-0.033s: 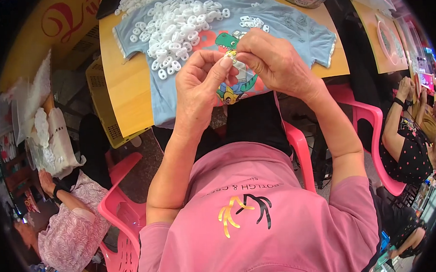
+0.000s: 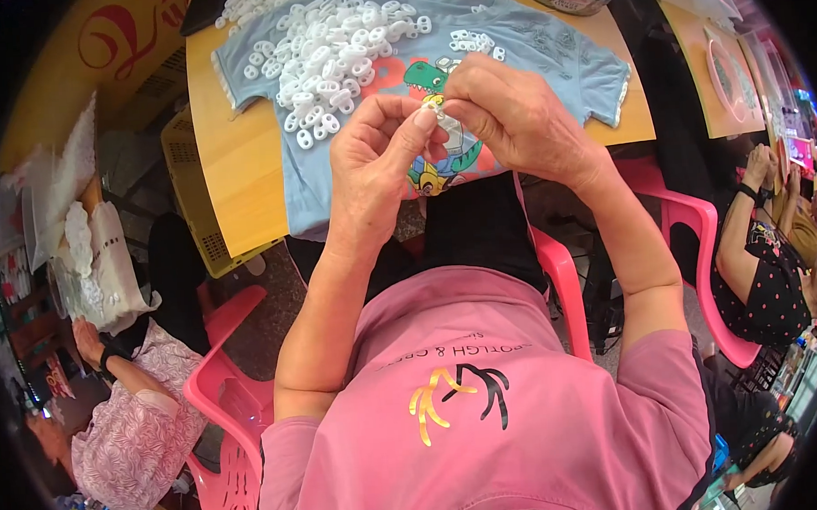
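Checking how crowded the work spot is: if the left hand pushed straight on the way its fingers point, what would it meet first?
Probably the right hand: the left hand points up-right, both pinching a small piece.

1. We pinch a tiny white plastic piece (image 2: 435, 108) between our left hand (image 2: 382, 160) and right hand (image 2: 512, 114), fingertips meeting.
2. Below our hands lies a light blue child's shirt (image 2: 546, 53) with a dinosaur print, spread on the wooden table (image 2: 232, 171).
3. A heap of white plastic pieces (image 2: 331, 53) rests on the shirt.
4. Pink plastic chairs (image 2: 228, 400) stand around us.
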A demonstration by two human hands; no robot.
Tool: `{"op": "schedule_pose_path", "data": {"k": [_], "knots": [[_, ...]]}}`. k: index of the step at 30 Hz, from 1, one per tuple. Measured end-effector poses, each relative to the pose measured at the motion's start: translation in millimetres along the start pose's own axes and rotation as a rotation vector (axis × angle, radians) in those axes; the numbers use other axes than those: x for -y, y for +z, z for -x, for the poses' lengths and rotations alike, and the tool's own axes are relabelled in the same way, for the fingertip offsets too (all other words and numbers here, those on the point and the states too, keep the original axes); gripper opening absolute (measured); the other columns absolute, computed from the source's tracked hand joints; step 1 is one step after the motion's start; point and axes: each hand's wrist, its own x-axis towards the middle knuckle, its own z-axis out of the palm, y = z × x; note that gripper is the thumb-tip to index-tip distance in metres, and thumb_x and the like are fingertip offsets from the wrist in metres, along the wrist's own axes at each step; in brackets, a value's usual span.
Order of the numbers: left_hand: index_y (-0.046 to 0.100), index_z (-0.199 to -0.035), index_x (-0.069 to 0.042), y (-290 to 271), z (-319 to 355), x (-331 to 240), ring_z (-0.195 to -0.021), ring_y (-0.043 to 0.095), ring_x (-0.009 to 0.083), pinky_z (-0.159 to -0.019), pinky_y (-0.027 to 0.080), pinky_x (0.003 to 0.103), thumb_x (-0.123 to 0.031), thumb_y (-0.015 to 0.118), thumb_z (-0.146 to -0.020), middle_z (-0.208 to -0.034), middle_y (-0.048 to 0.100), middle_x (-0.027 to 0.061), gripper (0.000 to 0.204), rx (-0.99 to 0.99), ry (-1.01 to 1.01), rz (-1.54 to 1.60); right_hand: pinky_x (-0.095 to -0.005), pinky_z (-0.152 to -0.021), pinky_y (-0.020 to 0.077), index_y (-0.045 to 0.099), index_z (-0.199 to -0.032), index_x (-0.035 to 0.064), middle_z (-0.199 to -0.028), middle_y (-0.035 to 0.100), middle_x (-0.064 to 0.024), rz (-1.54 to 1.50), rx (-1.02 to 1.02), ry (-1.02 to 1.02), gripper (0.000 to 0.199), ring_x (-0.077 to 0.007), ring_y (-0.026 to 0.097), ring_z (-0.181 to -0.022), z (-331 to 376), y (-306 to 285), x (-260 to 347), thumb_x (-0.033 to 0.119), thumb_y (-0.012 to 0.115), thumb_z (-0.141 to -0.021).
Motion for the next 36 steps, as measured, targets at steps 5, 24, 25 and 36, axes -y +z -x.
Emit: {"op": "schedule_pose_path", "data": {"k": [5, 24, 25, 36], "knots": [[0.058, -0.098, 0.001, 2, 3, 2, -0.074, 0.062, 0.0111, -0.069, 0.050, 0.024, -0.013, 0.064, -0.093, -0.084, 0.066, 0.0074, 0.016, 0.005, 0.011, -0.049, -0.0423, -0.062, 0.0433, 0.050, -0.091, -0.0007, -0.079, 0.050, -0.0128, -0.032, 0.095, 0.013, 0.010, -0.0346, 0.052, -0.070, 4, 0, 1, 0.007, 0.057, -0.092], [0.058, -0.099, 0.001, -3, 3, 17, -0.077, 0.063, 0.0110, -0.069, 0.051, 0.023, -0.011, 0.063, -0.094, -0.086, 0.065, 0.0053, 0.014, -0.035, -0.052, -0.030, -0.0422, -0.061, 0.0422, 0.049, -0.091, -0.0010, -0.079, 0.047, -0.0146, -0.198, -0.014, 0.116, 0.010, -0.0355, 0.051, -0.068, 18, 31, -3, 0.007, 0.053, -0.095], [0.058, -0.099, 0.001, -5, 2, 18, -0.077, 0.063, 0.0110, -0.069, 0.051, 0.023, -0.011, 0.063, -0.094, -0.086, 0.065, 0.0053, 0.014, -0.035, -0.045, -0.031, -0.0422, -0.061, 0.0422, 0.049, -0.091, -0.0010, -0.079, 0.047, -0.0146, -0.195, -0.014, 0.109, 0.010, -0.0355, 0.051, -0.068, 17, 31, -1, 0.007, 0.053, -0.095], [0.059, -0.100, 0.001, -12, -5, 8, -0.076, 0.064, 0.0133, -0.071, 0.052, 0.026, -0.015, 0.063, -0.094, -0.087, 0.067, 0.0088, 0.018, -0.099, 0.031, -0.010, -0.0386, -0.070, 0.0488, 0.066, -0.098, 0.0034, -0.093, 0.064, -0.0133, 0.287, -0.078, 0.174, 0.018, -0.0340, 0.062, -0.083, -36, 7, -71, 0.018, 0.064, -0.089]]}}
